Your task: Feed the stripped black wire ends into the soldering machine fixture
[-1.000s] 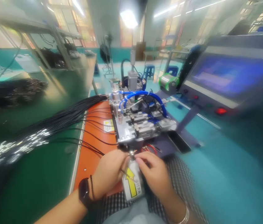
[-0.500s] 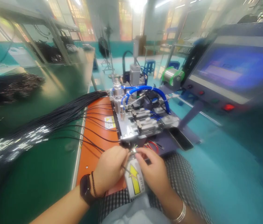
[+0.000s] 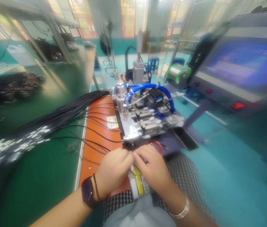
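HANDS: left hand, right hand closed, fingertips nearly meeting; pinched item unclear | NEAREST: white yellow-arrow label below

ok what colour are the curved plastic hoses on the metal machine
The curved plastic hoses are bright blue, best seen in the head view.

Left hand and right hand held low and close together, fingers curled inward, palms turned down.

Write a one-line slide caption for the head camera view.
Left hand and right hand meet before a metal machine with blue tubing, black wires fanning across an orange mat.
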The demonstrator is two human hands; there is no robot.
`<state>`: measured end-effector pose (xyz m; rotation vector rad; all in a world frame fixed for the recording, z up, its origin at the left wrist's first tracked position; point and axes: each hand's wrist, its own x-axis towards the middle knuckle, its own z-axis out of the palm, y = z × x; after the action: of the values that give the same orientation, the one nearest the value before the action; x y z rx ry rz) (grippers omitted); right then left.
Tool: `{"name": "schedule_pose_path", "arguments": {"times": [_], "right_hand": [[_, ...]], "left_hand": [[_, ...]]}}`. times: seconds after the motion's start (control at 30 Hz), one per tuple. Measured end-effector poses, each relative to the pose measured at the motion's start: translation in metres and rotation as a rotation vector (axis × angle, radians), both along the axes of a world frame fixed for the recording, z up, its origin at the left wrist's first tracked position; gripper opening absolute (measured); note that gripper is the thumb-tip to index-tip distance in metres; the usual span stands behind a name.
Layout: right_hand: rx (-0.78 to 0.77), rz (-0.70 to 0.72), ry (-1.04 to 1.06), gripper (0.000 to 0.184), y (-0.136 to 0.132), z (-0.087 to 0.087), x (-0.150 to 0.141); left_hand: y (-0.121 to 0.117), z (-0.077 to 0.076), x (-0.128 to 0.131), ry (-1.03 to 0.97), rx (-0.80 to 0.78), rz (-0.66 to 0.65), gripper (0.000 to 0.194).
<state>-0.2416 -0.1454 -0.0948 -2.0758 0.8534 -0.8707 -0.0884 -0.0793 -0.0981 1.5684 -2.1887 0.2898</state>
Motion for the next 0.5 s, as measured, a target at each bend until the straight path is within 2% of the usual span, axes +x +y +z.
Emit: {"name": "schedule_pose_path", "arguments": {"times": [0.17,0.33,0.43,0.5], "right_hand": [[0.261,-0.107,-0.181,0.019,-0.0047,-0.0049,-0.0009],[0.279,-0.105,-0.185,0.007,-0.0017,-0.0059,0.0002],[0.269,-0.107,-0.200,0.008,-0.0018,-0.0070,0.0010],[0.287,-0.096,-0.216,0.009,-0.0041,-0.0090,0.0007]], "left_hand": [[-0.0016,0.0011,-0.0028,0.072,0.029,0.083,0.020],[-0.0024,0.0006,-0.0047,0.125,0.045,0.128,0.022],[-0.0009,0.0037,-0.0058,0.141,0.083,0.137,0.023],[0.0005,0.0075,-0.0060,0.140,0.127,0.119,0.016]]}}
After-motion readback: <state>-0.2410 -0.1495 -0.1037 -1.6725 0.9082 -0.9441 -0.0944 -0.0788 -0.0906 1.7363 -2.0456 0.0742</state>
